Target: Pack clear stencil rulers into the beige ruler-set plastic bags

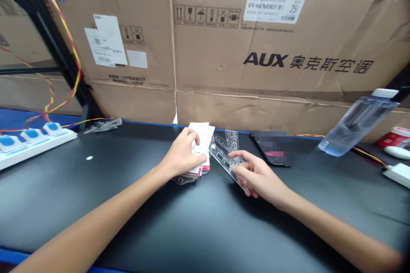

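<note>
My left hand [184, 151] is closed over a small pile of white cards [201, 134], fingers bent along its top and thumb across the front. Red edges and clear plastic packaging [185, 179] stick out beneath the pile. Just right of it, my right hand [253, 175] has its fingers curled around the near end of a clear plastic stencil [221, 153] with cut-out shapes. That strip slants up and left toward the cards. Another clear patterned strip [232, 138] lies behind it, partly overlapped. The palm sides of both hands are hidden.
A dark phone [272, 149], partly pixelated, lies right of the strips. Farther right a water bottle [358, 123] appears tilted near cables. A white power strip [35, 145] and clear plastic scraps [104, 126] are at left. Cardboard boxes [224, 59] stand behind the black table [144, 222].
</note>
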The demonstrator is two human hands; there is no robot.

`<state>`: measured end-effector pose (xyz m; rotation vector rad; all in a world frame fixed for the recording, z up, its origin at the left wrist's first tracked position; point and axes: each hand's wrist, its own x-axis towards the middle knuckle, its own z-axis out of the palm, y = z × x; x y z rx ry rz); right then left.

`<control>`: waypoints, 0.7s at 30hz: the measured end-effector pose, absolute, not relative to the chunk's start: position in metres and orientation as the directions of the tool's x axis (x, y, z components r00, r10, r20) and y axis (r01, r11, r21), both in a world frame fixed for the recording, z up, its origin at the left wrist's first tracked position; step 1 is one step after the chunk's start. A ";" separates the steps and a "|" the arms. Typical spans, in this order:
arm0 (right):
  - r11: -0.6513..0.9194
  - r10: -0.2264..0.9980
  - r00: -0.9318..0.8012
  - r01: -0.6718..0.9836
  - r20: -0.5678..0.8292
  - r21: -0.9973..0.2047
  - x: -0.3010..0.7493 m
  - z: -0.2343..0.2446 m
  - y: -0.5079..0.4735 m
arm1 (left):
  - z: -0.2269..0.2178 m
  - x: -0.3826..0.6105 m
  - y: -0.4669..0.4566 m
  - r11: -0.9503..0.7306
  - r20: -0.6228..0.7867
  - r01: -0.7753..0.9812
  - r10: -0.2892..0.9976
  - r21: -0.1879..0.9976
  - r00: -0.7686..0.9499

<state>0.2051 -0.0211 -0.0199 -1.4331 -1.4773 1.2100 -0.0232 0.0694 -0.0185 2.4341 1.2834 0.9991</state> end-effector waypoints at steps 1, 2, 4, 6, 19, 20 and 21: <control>-0.058 0.990 -0.109 0.265 -0.090 -0.962 0.205 -0.020 -0.021 | -0.018 -0.023 0.069 -0.599 0.473 0.646 0.791 0.472 0.388; -0.048 0.991 -0.110 0.234 -0.076 -0.971 0.205 -0.021 -0.020 | -0.017 -0.023 0.068 -0.602 0.478 0.643 0.789 0.473 0.386; -0.027 0.991 -0.120 0.184 -0.050 -0.983 0.206 -0.023 -0.019 | -0.015 -0.022 0.066 -0.609 0.488 0.633 0.784 0.479 0.385; -0.009 0.991 -0.132 0.172 -0.032 -0.985 0.206 -0.024 -0.018 | -0.013 -0.020 0.064 -0.614 0.495 0.621 0.780 0.486 0.384; -0.044 0.992 -0.103 0.291 -0.077 -0.956 0.200 -0.014 -0.023 | -0.008 -0.006 0.042 -0.638 0.504 0.545 0.768 0.545 0.395; -0.035 0.993 -0.099 0.304 -0.068 -0.952 0.200 -0.014 -0.023 | -0.007 -0.003 0.038 -0.634 0.501 0.545 0.771 0.548 0.393; -0.029 0.993 -0.096 0.314 -0.062 -0.949 0.200 -0.015 -0.023 | -0.007 -0.001 0.033 -0.631 0.497 0.548 0.774 0.549 0.393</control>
